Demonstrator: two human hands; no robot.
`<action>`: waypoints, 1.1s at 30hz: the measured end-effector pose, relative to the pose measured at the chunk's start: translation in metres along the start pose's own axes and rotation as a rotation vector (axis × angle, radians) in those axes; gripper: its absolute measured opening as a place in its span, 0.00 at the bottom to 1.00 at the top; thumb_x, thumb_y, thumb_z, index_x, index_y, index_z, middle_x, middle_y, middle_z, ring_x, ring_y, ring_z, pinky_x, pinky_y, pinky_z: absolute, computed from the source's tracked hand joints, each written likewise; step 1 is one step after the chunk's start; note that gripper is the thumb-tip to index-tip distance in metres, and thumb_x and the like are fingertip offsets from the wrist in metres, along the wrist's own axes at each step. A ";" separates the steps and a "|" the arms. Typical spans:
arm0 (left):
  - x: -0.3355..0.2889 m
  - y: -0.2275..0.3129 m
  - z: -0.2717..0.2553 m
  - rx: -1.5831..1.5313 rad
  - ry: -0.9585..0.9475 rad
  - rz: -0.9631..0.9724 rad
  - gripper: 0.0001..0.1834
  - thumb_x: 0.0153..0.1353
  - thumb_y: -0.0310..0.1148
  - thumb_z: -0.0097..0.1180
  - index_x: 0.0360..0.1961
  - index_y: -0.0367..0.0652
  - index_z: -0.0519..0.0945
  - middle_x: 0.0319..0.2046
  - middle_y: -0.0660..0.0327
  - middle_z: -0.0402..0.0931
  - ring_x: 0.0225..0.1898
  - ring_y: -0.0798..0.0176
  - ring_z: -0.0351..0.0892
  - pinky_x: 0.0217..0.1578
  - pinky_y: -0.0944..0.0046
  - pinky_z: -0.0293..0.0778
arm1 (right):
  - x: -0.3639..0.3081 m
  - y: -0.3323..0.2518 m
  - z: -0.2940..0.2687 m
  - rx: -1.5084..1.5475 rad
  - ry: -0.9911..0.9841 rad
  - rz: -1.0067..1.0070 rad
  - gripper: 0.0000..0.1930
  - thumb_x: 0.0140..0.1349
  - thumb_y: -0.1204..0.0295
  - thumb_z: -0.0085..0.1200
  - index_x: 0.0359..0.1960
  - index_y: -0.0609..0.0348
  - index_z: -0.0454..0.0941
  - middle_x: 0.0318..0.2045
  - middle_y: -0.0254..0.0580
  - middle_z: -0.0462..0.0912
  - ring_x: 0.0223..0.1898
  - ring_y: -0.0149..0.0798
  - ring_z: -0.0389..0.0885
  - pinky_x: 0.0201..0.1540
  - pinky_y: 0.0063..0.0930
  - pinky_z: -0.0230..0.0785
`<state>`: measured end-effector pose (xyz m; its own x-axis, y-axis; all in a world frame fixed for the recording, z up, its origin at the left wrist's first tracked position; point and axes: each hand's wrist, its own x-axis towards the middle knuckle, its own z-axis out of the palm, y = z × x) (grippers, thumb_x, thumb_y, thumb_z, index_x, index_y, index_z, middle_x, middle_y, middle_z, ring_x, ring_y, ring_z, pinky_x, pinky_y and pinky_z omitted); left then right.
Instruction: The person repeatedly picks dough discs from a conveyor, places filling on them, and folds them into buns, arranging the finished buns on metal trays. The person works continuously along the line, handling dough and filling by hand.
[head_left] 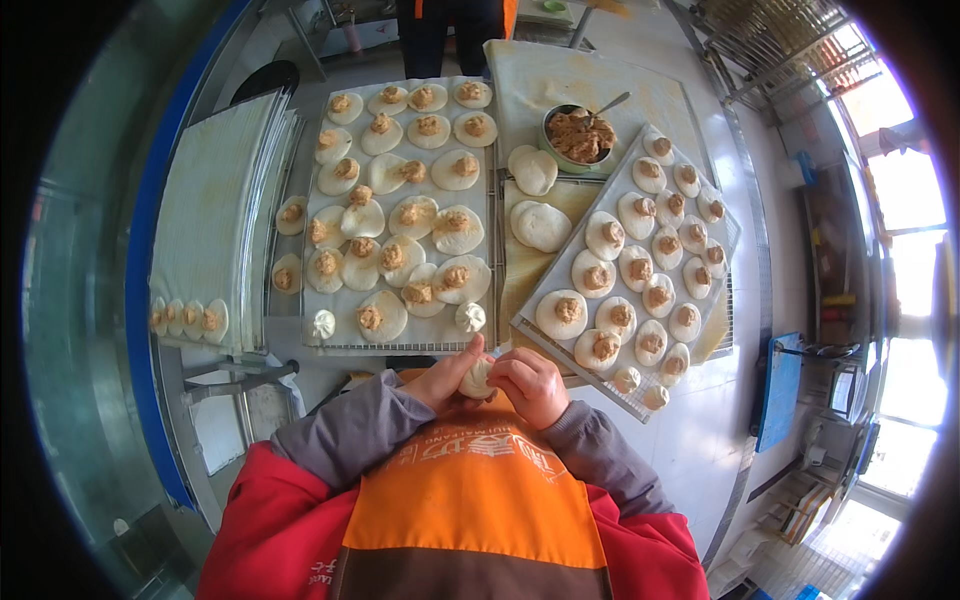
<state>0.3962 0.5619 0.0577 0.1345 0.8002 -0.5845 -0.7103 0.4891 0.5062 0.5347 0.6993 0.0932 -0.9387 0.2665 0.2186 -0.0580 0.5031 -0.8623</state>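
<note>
Close to my orange apron, a filled bun (478, 379) of white dough sits in my left hand (447, 376), its fingers curled round it from the left. My right hand (530, 386) pinches the bun's edge from the other side. Just beyond my hands, a pleated bun (470, 317) rests at the near right corner of the left tray (318, 300). Another pleated bun (323, 324) lies at that tray's near left corner. Between and behind them spread several flat dough rounds (383, 316), each topped with a lump of brownish filling.
Angled on the right is a second tray (560, 345) of topped dough rounds. Behind it stands a bowl (558, 161) of filling with a spoon (612, 104). Bare dough rounds (540, 227) are stacked between the trays. Stacked lined trays (210, 220) stand left. A person (450, 35) stands across the table.
</note>
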 end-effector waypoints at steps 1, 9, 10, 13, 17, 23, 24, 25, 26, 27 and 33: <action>0.004 0.002 0.006 -0.010 -0.029 -0.057 0.38 0.70 0.71 0.31 0.38 0.46 0.77 0.23 0.64 0.74 0.17 0.70 0.68 0.17 0.71 0.61 | -0.002 0.000 -0.007 0.024 -0.014 0.024 0.09 0.55 0.80 0.64 0.36 0.61 0.78 0.32 0.45 0.80 0.34 0.50 0.82 0.36 0.36 0.75; 0.029 0.003 0.037 0.091 -0.011 -0.130 0.35 0.71 0.68 0.31 0.39 0.46 0.76 0.24 0.63 0.75 0.17 0.71 0.68 0.16 0.71 0.62 | -0.028 0.011 -0.040 -0.002 -0.063 0.040 0.13 0.54 0.79 0.64 0.41 0.60 0.78 0.33 0.44 0.78 0.34 0.47 0.79 0.38 0.35 0.75; 0.034 -0.001 0.039 0.102 0.002 -0.057 0.33 0.73 0.66 0.32 0.40 0.46 0.75 0.25 0.63 0.75 0.18 0.71 0.68 0.17 0.71 0.62 | -0.032 0.012 -0.041 -0.007 -0.033 0.093 0.14 0.54 0.79 0.64 0.43 0.60 0.78 0.34 0.45 0.78 0.34 0.47 0.79 0.38 0.35 0.75; 0.050 -0.018 0.048 0.237 0.209 0.212 0.29 0.76 0.61 0.32 0.44 0.45 0.73 0.26 0.64 0.75 0.18 0.72 0.70 0.17 0.72 0.65 | -0.044 0.011 -0.040 0.214 0.148 0.444 0.10 0.55 0.82 0.64 0.37 0.63 0.77 0.32 0.44 0.78 0.35 0.43 0.81 0.38 0.33 0.75; 0.069 -0.028 0.063 0.187 0.243 0.337 0.28 0.77 0.59 0.31 0.46 0.45 0.72 0.26 0.64 0.75 0.20 0.73 0.73 0.18 0.72 0.67 | -0.051 0.016 -0.048 -0.036 0.290 0.270 0.10 0.55 0.81 0.65 0.38 0.63 0.79 0.35 0.46 0.80 0.35 0.44 0.82 0.37 0.33 0.75; 0.092 -0.013 0.077 0.038 0.030 0.098 0.32 0.73 0.66 0.30 0.45 0.48 0.73 0.23 0.66 0.74 0.18 0.71 0.72 0.18 0.72 0.66 | -0.061 0.022 -0.077 -0.185 0.286 0.188 0.08 0.57 0.76 0.62 0.38 0.60 0.80 0.33 0.44 0.79 0.34 0.49 0.81 0.37 0.39 0.76; 0.097 -0.010 0.076 0.012 -0.042 0.048 0.32 0.73 0.66 0.30 0.45 0.48 0.73 0.23 0.66 0.74 0.18 0.71 0.72 0.18 0.71 0.66 | -0.064 0.022 -0.082 -0.114 0.284 0.239 0.08 0.57 0.76 0.62 0.39 0.60 0.80 0.33 0.43 0.79 0.34 0.48 0.81 0.37 0.38 0.76; 0.102 -0.008 0.075 -0.022 -0.125 0.008 0.33 0.72 0.67 0.30 0.46 0.48 0.73 0.23 0.66 0.74 0.18 0.70 0.72 0.18 0.71 0.67 | -0.066 0.023 -0.087 -0.050 0.270 0.275 0.08 0.58 0.76 0.62 0.39 0.60 0.80 0.34 0.43 0.79 0.34 0.48 0.81 0.37 0.38 0.76; 0.108 -0.005 0.073 0.016 -0.167 -0.044 0.35 0.71 0.69 0.30 0.47 0.48 0.74 0.26 0.64 0.75 0.21 0.69 0.74 0.20 0.70 0.67 | -0.068 0.025 -0.093 -0.066 0.207 0.256 0.11 0.56 0.77 0.62 0.41 0.59 0.80 0.34 0.42 0.79 0.35 0.48 0.81 0.37 0.37 0.76; 0.113 -0.004 0.073 -0.031 -0.221 -0.115 0.35 0.71 0.69 0.30 0.47 0.49 0.74 0.27 0.63 0.75 0.22 0.68 0.74 0.20 0.69 0.68 | -0.068 0.027 -0.098 -0.071 0.204 0.192 0.12 0.55 0.77 0.62 0.42 0.59 0.80 0.34 0.42 0.79 0.34 0.48 0.81 0.37 0.37 0.75; 0.143 0.004 0.089 -0.225 -0.368 -0.287 0.37 0.72 0.68 0.26 0.44 0.46 0.74 0.30 0.59 0.76 0.22 0.66 0.73 0.22 0.67 0.67 | -0.062 0.032 -0.131 -0.266 0.251 0.014 0.19 0.52 0.70 0.65 0.47 0.57 0.78 0.40 0.43 0.78 0.43 0.50 0.79 0.48 0.42 0.72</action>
<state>0.4746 0.7092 0.0326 0.5514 0.7333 -0.3978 -0.7345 0.6528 0.1853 0.6355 0.8069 0.1120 -0.8245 0.4517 0.3409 0.0759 0.6853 -0.7243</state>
